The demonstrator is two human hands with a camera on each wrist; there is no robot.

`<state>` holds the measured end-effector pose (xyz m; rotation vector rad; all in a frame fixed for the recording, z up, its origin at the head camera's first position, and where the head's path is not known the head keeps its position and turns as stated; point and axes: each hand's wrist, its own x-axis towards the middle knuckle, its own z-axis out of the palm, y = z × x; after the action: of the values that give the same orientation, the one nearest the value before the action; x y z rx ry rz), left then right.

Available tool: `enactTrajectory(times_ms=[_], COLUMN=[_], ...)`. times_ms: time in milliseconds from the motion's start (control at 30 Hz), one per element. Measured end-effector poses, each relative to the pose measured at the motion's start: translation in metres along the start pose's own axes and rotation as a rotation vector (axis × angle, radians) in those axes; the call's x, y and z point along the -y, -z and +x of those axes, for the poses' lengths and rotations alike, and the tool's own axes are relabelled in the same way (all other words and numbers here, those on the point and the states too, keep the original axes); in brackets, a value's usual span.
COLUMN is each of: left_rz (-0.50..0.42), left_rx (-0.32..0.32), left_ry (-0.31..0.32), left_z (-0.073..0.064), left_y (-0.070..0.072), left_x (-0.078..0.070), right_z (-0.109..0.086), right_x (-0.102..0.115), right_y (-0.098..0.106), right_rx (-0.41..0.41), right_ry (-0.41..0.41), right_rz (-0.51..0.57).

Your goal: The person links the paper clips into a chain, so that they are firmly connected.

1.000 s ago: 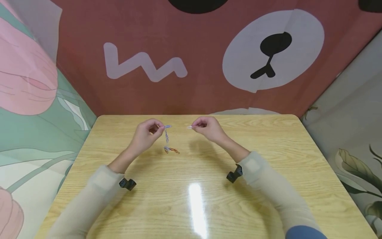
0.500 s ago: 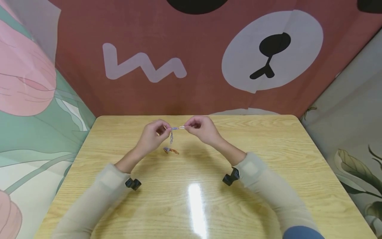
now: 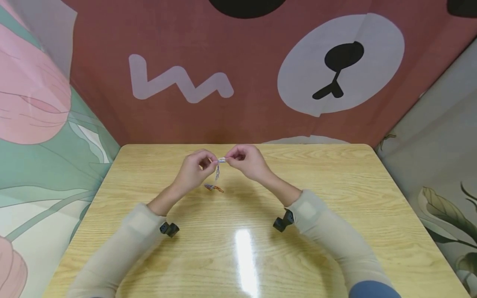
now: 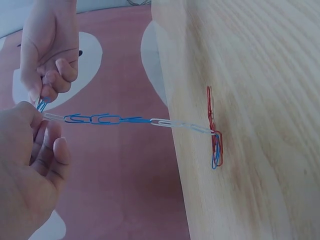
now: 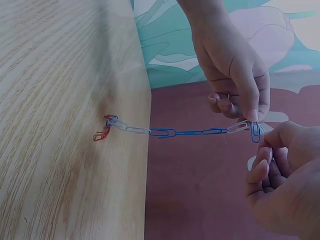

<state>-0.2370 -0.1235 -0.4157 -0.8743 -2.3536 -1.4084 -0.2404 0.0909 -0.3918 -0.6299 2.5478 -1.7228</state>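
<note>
My left hand pinches a blue paper clip, the top link of a paper clip chain. Facing it, my right hand pinches a white paper clip that lies against the blue one; whether they are linked I cannot tell. From the left fingertips the chain hangs down through white and blue links, then more white links. Its lower end rests on the table, where red paper clips and a blue link lie bunched. Fingertips partly hide both held clips.
The wooden table spreads below both hands, with a bright light reflection near its front. A red printed curtain rises behind the table's back edge. Small black cameras are strapped to both wrists.
Both hands have come together: the left moved right with the chain, the right moved left with the white paper clip. The gap between the two clips has closed.
</note>
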Motion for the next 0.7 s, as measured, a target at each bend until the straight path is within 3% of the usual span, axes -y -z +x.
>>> enactTrajectory(times_ms=[333, 700], left_rz=[-0.004, -0.003], left_rx=[-0.020, -0.069], left_ry=[-0.041, -0.051], left_z=[-0.0010, -0.0004], left_y=[-0.0042, 0.0025], left_x=[0.0027, 0.0039], right_z=[-0.0013, 0.0001], right_x=[0.0012, -0.0033], right_y=[-0.0025, 0.0037], right_rx=[-0.033, -0.055], right_ry=[-0.016, 0.018], right_rz=[-0.030, -0.085])
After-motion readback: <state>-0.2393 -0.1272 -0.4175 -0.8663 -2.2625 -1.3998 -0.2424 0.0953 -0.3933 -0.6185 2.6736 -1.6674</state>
